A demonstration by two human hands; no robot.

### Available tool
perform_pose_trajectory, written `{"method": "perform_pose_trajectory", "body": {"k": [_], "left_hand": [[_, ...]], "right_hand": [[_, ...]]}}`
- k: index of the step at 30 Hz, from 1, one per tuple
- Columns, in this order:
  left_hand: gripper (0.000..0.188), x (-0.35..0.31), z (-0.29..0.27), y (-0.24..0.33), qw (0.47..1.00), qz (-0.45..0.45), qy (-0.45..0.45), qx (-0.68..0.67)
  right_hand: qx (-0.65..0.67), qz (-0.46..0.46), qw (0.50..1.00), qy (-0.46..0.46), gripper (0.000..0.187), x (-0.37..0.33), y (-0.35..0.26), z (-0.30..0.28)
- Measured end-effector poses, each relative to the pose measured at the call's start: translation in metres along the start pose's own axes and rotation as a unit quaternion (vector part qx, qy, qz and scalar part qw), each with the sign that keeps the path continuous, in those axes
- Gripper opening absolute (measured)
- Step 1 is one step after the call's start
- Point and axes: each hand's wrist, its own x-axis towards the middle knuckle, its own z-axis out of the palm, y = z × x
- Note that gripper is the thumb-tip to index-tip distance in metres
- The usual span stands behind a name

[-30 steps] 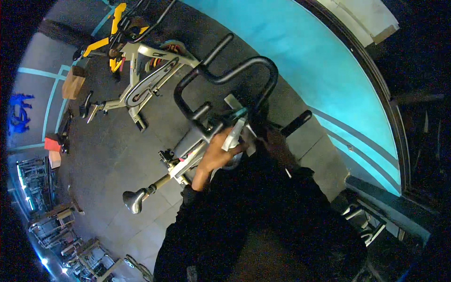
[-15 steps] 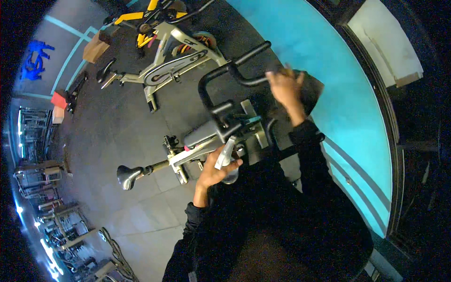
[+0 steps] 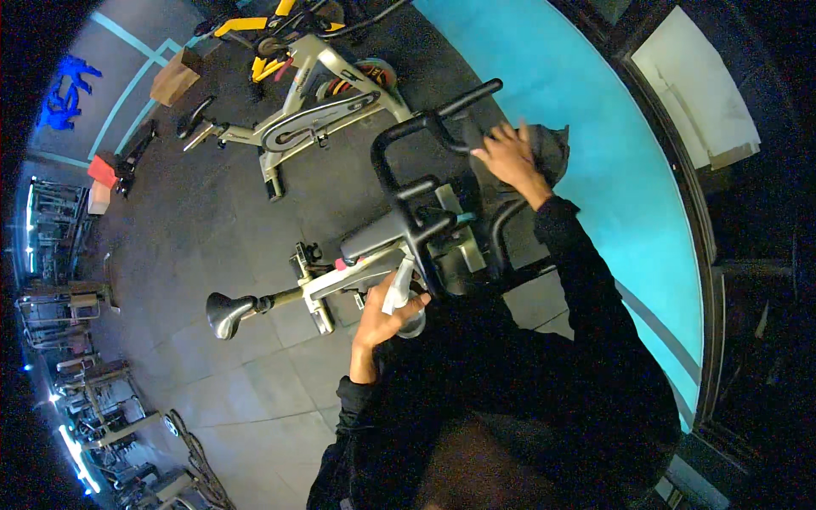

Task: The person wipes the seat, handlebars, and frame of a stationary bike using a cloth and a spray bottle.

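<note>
My left hand (image 3: 378, 319) is wrapped round a clear spray bottle (image 3: 414, 325) with a pale grey trigger head (image 3: 398, 289), held beside the exercise bike's lower handlebar. My right hand (image 3: 512, 160) is over the far end of the black handlebar (image 3: 387, 157), its fingers spread and slightly blurred. Beneath and beside that hand is a dark grey, cloth-like piece (image 3: 552, 153); whether the fingers touch it cannot be made out. The bike's black saddle (image 3: 229, 314) points away to the left.
Another exercise bike (image 3: 319, 119) stands farther off, with a yellow one (image 3: 272, 42) behind it. A turquoise strip (image 3: 629, 229) runs along the right. Gym machines (image 3: 93, 382) line the left side. A brown box (image 3: 176, 76) sits at the far left.
My right hand has shifted slightly down and to the left, and the dark cloth-like piece beside it has changed shape. My left hand still holds the spray bottle.
</note>
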Motion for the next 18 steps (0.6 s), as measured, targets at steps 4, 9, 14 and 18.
{"method": "perform_pose_trajectory", "body": {"k": [4, 9, 14, 18], "left_hand": [[0.043, 0.009, -0.005, 0.001, 0.997, 0.033, -0.037, 0.058], [0.047, 0.021, 0.001, 0.000, 0.991, 0.068, -0.086, 0.081], [0.052, 0.024, 0.004, 0.005, 0.989, 0.097, -0.099, 0.051], [0.057, 0.030, 0.001, -0.004, 0.993, 0.072, -0.086, 0.042]], "right_hand": [[-0.061, 0.091, 0.993, 0.042, 0.043, -0.038, 0.022, -0.018], [0.076, 0.305, 0.935, 0.166, 0.040, -0.069, 0.018, 0.006], [0.106, 0.288, 0.911, 0.274, 0.042, -0.087, 0.009, 0.021], [0.149, 0.282, 0.903, 0.288, 0.038, -0.107, 0.010, 0.027]]}}
